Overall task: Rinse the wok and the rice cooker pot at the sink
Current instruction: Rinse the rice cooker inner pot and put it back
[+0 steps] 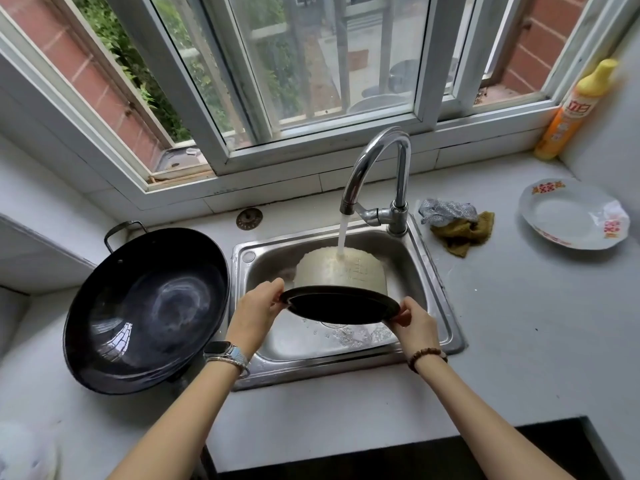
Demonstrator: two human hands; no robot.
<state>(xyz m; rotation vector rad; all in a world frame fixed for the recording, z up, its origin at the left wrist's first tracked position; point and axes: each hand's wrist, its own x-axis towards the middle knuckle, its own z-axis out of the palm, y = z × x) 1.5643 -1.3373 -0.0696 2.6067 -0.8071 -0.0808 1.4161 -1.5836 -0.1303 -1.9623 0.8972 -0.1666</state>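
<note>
The rice cooker pot (341, 275) is tipped on its side over the steel sink (440, 292), its dark rim toward me and its silver outer wall under the running tap (377, 174). Water streams onto that wall. My left hand (258, 306) pinches the rim's left edge and my right hand (414, 322) pinches its right edge. The dark wok (145, 310) sits on the counter left of the sink, tilted, with wet streaks inside.
A steel scourer (445, 210) and an olive cloth (462, 232) lie right of the tap. A white plate (573, 218) rests further right, a yellow detergent bottle (575, 109) in the corner. The window sill runs behind the sink.
</note>
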